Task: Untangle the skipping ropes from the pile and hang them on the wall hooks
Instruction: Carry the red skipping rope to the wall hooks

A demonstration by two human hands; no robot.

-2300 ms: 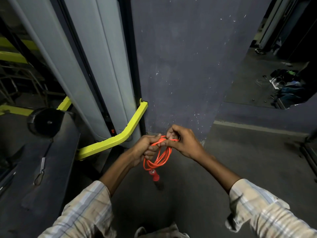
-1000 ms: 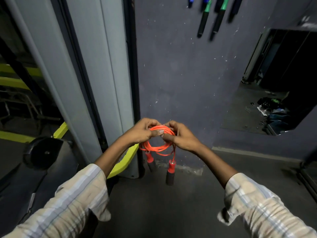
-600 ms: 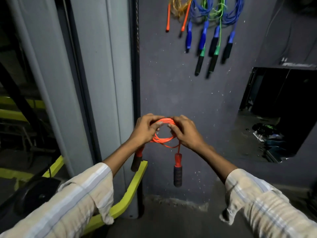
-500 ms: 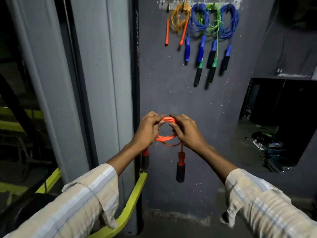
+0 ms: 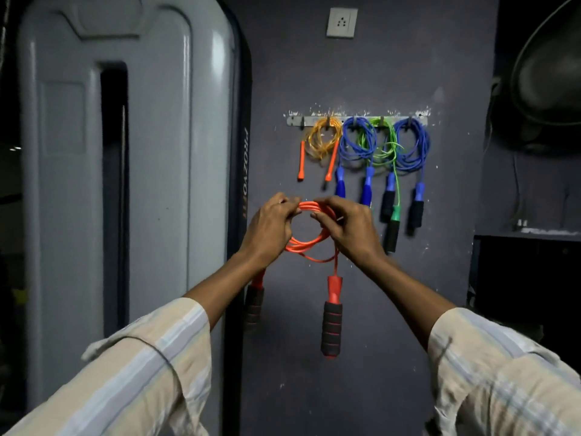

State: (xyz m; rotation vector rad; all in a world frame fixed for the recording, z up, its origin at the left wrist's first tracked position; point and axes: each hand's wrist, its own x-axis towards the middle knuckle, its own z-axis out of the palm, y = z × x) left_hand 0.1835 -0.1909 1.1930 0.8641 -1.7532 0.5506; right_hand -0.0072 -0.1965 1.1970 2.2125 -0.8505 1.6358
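Note:
Both hands hold a coiled orange skipping rope [image 5: 309, 243] in front of the dark wall. My left hand [image 5: 270, 226] pinches the coil's top left and my right hand [image 5: 347, 228] grips its top right. Its two black-and-red handles [image 5: 331, 322] dangle below, one partly behind my left forearm. Above on the wall, a metal hook rail [image 5: 356, 120] carries a yellow-orange rope [image 5: 322, 143], a blue rope [image 5: 358, 146], a green rope [image 5: 385, 146] and another blue rope [image 5: 410, 146]. The rail's leftmost hook [image 5: 302, 122] is bare.
A tall grey machine housing [image 5: 125, 184] stands to the left of the wall. A wall socket [image 5: 341, 22] sits above the rail. A dark round object [image 5: 548, 80] hangs at the upper right, with a dark opening [image 5: 525, 294] beneath it.
The view has tilted up from the floor to the wall, bringing the hook rail into sight. Both hands have lifted the coiled orange rope higher, toward the rail.

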